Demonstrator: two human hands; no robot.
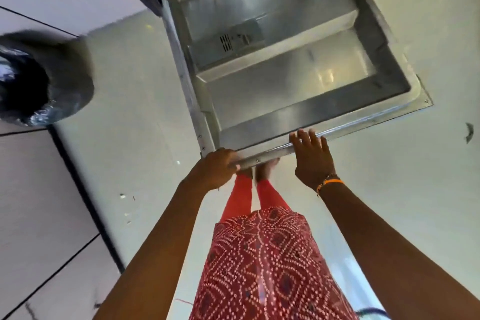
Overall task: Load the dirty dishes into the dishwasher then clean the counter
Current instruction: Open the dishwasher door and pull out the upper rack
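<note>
Dishwasher door lies open and flat; the left hand curls its grip round the door's front edge, the right hand rests there with straight fingers.

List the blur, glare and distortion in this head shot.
Head view: the dark bin at left is motion-smeared; bright reflections glare off the dishwasher door; wide-angle bending curves the floor tile lines; the left hand and right hand on the door's edge stay fairly sharp.

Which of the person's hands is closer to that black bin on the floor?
Left. The left hand grips the dishwasher door edge on the side of the bin; the right hand rests farther along.
</note>
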